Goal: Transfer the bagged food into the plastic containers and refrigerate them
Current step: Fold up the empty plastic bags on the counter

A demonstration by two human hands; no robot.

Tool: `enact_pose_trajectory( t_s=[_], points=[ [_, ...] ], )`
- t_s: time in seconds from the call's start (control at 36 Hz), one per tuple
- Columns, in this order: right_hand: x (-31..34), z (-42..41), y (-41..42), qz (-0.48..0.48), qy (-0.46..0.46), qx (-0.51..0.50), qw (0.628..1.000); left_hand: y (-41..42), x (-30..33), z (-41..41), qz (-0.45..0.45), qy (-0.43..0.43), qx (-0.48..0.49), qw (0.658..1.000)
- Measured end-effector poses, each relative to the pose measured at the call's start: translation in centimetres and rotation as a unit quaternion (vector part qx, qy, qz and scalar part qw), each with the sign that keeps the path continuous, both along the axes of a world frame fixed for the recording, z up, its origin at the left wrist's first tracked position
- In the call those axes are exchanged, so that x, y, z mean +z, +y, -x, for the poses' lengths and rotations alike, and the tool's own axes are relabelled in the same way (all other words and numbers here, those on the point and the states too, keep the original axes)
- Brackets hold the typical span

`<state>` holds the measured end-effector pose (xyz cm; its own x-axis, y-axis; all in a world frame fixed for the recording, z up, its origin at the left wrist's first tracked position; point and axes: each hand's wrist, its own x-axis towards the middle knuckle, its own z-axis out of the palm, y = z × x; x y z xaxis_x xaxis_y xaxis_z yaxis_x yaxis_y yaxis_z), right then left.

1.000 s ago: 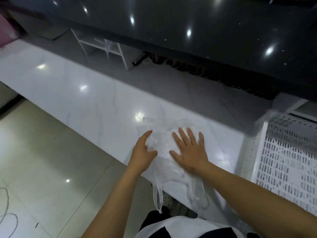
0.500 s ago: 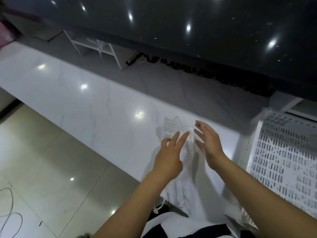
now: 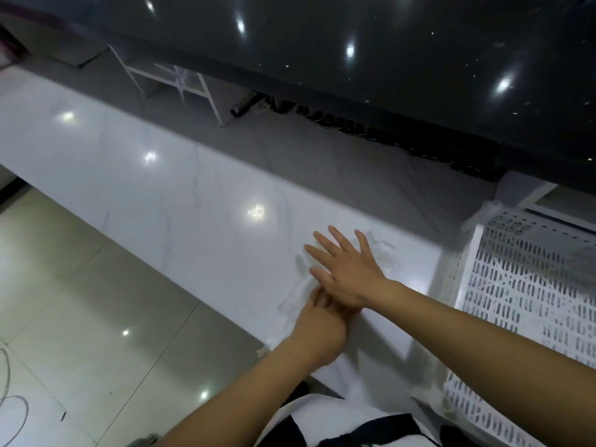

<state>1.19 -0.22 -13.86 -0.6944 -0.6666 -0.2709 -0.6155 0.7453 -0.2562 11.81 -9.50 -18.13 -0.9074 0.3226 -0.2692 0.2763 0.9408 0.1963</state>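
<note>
A crumpled clear plastic bag (image 3: 292, 300) lies folded into a narrow strip on the white marble counter (image 3: 180, 201), near its front edge. My right hand (image 3: 346, 271) rests flat on the bag's far part with its fingers spread. My left hand (image 3: 317, 330) sits just below it, and its fingers curl onto the bag's near end, partly hidden under my right palm. The bag's handles hang over the counter edge. No food or plastic container is in view.
A white perforated plastic crate (image 3: 522, 304) stands against the counter's right end. A dark glossy surface (image 3: 354, 59) overhangs the back. A white frame shelf (image 3: 180, 82) stands at the far left. Beige floor tiles (image 3: 80, 301) with a loose cable (image 3: 13, 411) lie to the left.
The bag has gone from a spread sheet to a narrow folded strip. My hands lifted off it, then came down together, right hand flat on top and left at the near end.
</note>
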Motion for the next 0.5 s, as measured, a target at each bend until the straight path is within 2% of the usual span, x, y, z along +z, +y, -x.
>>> enact_pose_trajectory(
  t_s=[0.11, 0.17, 0.22, 0.31, 0.36, 0.42, 0.44, 0.5],
  points=[
    [-2.8, 0.9, 0.9, -0.062, -0.043, -0.068, 0.995, -3.9, 0.3, -1.9, -0.083, 0.035, 0.026, 0.996],
    [-3.8, 0.4, 1.3, -0.064, -0.021, -0.084, 0.994, -6.1, 0.4, -2.9, -0.1, 0.045, 0.046, 0.993],
    [-4.5, -0.6, 1.4, -0.061, 0.012, -0.096, 0.993, -8.1, 0.5, -4.0, -0.16, 0.064, 0.075, 0.982],
    [-5.0, -1.8, 0.9, -0.046, 0.037, -0.122, 0.991, -10.0, 0.7, -5.6, -0.257, 0.098, 0.151, 0.949],
    [-5.2, -2.1, 0.6, -0.042, 0.047, -0.132, 0.989, -10.2, 1.4, -6.0, -0.309, 0.134, 0.242, 0.91],
    [-5.4, -2.4, 0.2, -0.037, 0.054, -0.141, 0.988, -9.5, 2.6, -5.2, -0.324, 0.181, 0.314, 0.874],
    [-5.5, -2.5, 0.1, -0.036, 0.058, -0.143, 0.987, -8.8, 3.2, -4.4, -0.314, 0.216, 0.319, 0.868],
    [-5.7, -2.8, -0.2, -0.039, 0.073, -0.138, 0.987, -6.9, 3.9, -2.3, -0.267, 0.236, 0.306, 0.883]
  ],
)
